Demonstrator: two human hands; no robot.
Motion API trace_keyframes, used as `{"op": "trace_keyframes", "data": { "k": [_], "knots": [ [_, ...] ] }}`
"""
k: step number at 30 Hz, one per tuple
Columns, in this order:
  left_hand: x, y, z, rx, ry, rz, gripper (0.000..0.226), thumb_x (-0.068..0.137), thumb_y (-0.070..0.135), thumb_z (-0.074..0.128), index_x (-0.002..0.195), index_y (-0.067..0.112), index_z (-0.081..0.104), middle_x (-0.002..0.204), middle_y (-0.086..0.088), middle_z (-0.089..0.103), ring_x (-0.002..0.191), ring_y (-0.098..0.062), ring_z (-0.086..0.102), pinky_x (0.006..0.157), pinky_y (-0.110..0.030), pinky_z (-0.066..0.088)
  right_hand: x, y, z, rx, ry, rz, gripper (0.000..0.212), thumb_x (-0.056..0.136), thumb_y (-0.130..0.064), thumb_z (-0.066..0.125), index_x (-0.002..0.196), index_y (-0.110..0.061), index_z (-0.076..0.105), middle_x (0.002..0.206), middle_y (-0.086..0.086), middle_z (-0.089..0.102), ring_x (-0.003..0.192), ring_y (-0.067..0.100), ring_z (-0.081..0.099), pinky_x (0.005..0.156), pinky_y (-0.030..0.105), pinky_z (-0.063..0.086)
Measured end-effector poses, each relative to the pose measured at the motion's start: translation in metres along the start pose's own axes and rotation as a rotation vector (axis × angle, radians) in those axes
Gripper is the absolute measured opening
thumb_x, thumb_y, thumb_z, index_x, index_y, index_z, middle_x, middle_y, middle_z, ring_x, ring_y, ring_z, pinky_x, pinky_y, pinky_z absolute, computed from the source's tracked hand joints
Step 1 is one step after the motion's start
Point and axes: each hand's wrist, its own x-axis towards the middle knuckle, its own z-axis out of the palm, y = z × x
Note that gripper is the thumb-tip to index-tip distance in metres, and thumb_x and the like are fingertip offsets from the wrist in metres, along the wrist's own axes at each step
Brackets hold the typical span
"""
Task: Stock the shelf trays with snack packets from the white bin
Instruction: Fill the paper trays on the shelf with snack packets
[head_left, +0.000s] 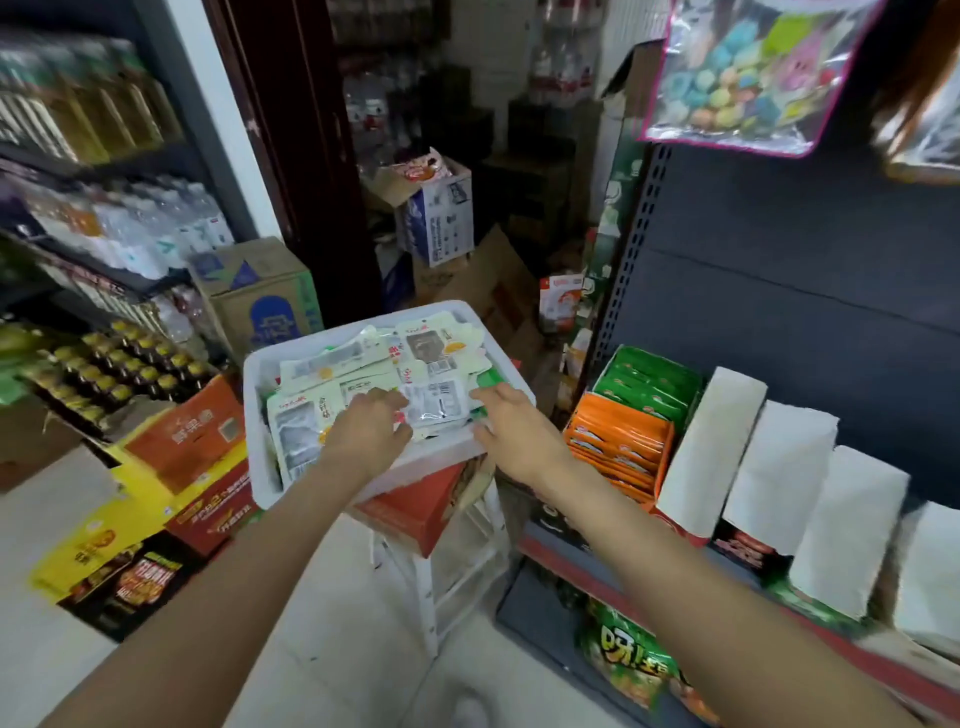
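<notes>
Both hands are lowered into the white plastic bin (260, 415): left hand (366, 431) curled onto pale snack packets (363, 374), right hand (511, 426) flat, fingers straight. Orange and green packets (618, 441) already fill one shelf tray (662, 470); much stock is left heaped in the bin.

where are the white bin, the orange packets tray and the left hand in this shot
white bin (254, 415): head view, on its bare left wall.
orange packets tray (618, 436): head view, on the top orange packet.
left hand (366, 434): head view, on the back of the hand, over the bin's packets.
</notes>
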Motion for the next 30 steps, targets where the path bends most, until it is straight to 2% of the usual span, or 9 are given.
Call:
{"op": "trace_keyframes", "data": {
  "k": [5,10,12,15,18,20,22,26,30],
  "knots": [
    [0.035,-0.059,0.001,0.036,-0.128,-0.021,0.058,0.095,0.028,0.053,0.147,0.017,0.031,0.157,-0.001,0.021,0.143,-0.021,0.020,0.115,-0.031,0.021,0.065,-0.011,0.034,0.072,-0.065,0.020,0.058,0.094,-0.021,0.053,0.146,-0.013,0.030,0.148,0.007,0.033,0.137,0.024,0.029,0.110,0.036,0.031],
    [0.046,-0.085,0.006,-0.104,-0.044,-0.010,0.043,0.095,0.020,0.052,0.138,0.015,0.045,0.143,-0.007,0.044,0.129,-0.024,0.041,0.105,-0.032,0.034,0.100,-0.022,0.057,0.014,-0.239,-0.018,0.076,0.086,-0.034,0.066,0.148,-0.016,0.026,0.152,0.008,0.026,0.140,0.027,0.023,0.111,0.040,0.029],
    [0.050,-0.090,0.001,-0.163,0.042,-0.013,0.036,0.095,0.014,0.049,0.131,0.012,0.051,0.134,-0.011,0.048,0.120,-0.027,0.048,0.097,-0.032,0.039,0.107,-0.027,0.059,-0.145,-0.198,-0.019,0.066,0.087,-0.034,0.065,0.143,-0.017,0.036,0.146,0.007,0.036,0.132,0.027,0.035,0.103,0.039,0.039],
    [0.064,-0.099,-0.007,-0.130,0.116,-0.002,0.039,0.094,0.006,0.045,0.133,0.009,0.048,0.137,-0.012,0.043,0.125,-0.028,0.041,0.101,-0.032,0.033,0.114,-0.028,0.056,-0.257,-0.081,-0.002,0.031,0.092,-0.025,0.054,0.122,-0.015,0.054,0.123,0.007,0.055,0.111,0.030,0.054,0.083,0.039,0.047],
    [0.081,-0.111,-0.007,-0.134,0.002,-0.063,0.051,0.094,0.005,0.043,0.144,0.011,0.034,0.150,-0.010,0.032,0.137,-0.026,0.029,0.111,-0.032,0.025,0.117,-0.025,0.051,-0.225,-0.017,0.060,0.003,0.092,-0.015,0.046,0.089,-0.015,0.046,0.097,0.011,0.058,0.087,0.033,0.058,0.068,0.038,0.045],
    [0.091,-0.118,-0.004,-0.139,-0.097,-0.069,0.054,0.096,0.009,0.043,0.147,0.012,0.028,0.152,-0.010,0.029,0.140,-0.025,0.027,0.114,-0.034,0.024,0.118,-0.023,0.051,-0.189,-0.015,0.106,0.010,0.090,-0.012,0.046,0.082,-0.016,0.040,0.088,0.010,0.054,0.078,0.031,0.056,0.064,0.038,0.044],
    [0.097,-0.122,-0.004,-0.122,-0.109,-0.046,0.052,0.096,0.014,0.045,0.146,0.012,0.032,0.148,-0.010,0.037,0.136,-0.026,0.033,0.111,-0.036,0.030,0.118,-0.025,0.053,-0.180,-0.026,0.139,0.002,0.090,-0.013,0.047,0.089,-0.014,0.049,0.094,0.009,0.056,0.081,0.031,0.057,0.066,0.037,0.047],
    [0.101,-0.123,-0.011,0.082,-0.012,0.120,0.037,0.094,0.018,0.048,0.130,0.011,0.052,0.124,-0.012,0.059,0.114,-0.027,0.053,0.093,-0.037,0.046,0.119,-0.036,0.060,-0.208,-0.036,0.206,0.017,0.092,-0.013,0.048,0.108,-0.013,0.054,0.113,0.009,0.054,0.100,0.032,0.057,0.076,0.035,0.045],
    [0.094,-0.117,-0.024,0.198,0.054,0.225,0.030,0.098,0.011,0.042,0.121,0.012,0.060,0.094,-0.010,0.067,0.087,-0.026,0.064,0.074,-0.036,0.052,0.117,-0.043,0.059,-0.199,-0.067,0.253,0.029,0.093,-0.007,0.045,0.121,-0.011,0.054,0.121,0.012,0.054,0.104,0.033,0.057,0.085,0.041,0.049]
  ]
}}
